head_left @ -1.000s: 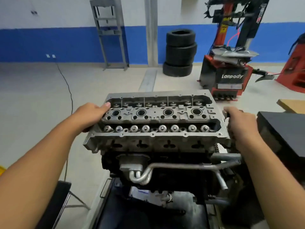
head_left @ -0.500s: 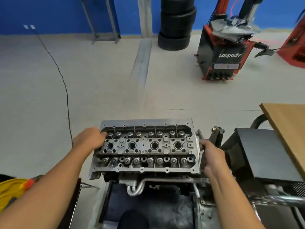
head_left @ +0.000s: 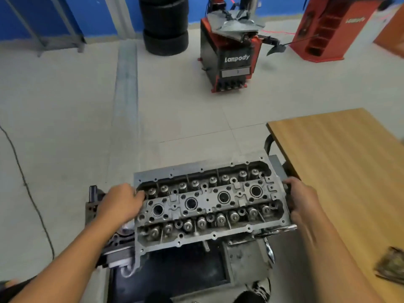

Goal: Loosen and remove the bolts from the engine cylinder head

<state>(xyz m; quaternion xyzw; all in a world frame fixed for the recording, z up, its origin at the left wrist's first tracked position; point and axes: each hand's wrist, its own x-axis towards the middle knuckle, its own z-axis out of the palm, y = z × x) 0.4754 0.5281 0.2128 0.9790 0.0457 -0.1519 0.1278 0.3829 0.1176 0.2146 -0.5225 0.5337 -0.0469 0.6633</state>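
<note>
Nearest first:

- Dark tray or stand base (head_left: 175, 274), low centre, beneath the lifted part; its exact form is unclear.
- Cylinder head (head_left: 207, 204), grey metal, top face up, tilted slightly with its right end farther away. Four round plug wells run along the middle and a row of valve springs lies on each long side. It is carried between both hands, above the dark base.
- Left hand (head_left: 121, 204), at the head's left end; fingers curled over the rim into the valve recess, gripping it.
- Right hand (head_left: 302, 203), at the head's right end; fingers wrapped round the edge, gripping it.
- Wooden tabletop (head_left: 341, 171), to the right, just beside the right hand.
- Black cable (head_left: 28, 189), trailing over the pale floor at left.
- Tyre changer (head_left: 231, 55), red and black, marked "Lanpody", well beyond.
- Stacked tyres (head_left: 165, 27), against the blue wall.
- Red cabinet (head_left: 323, 29), far right.
</note>
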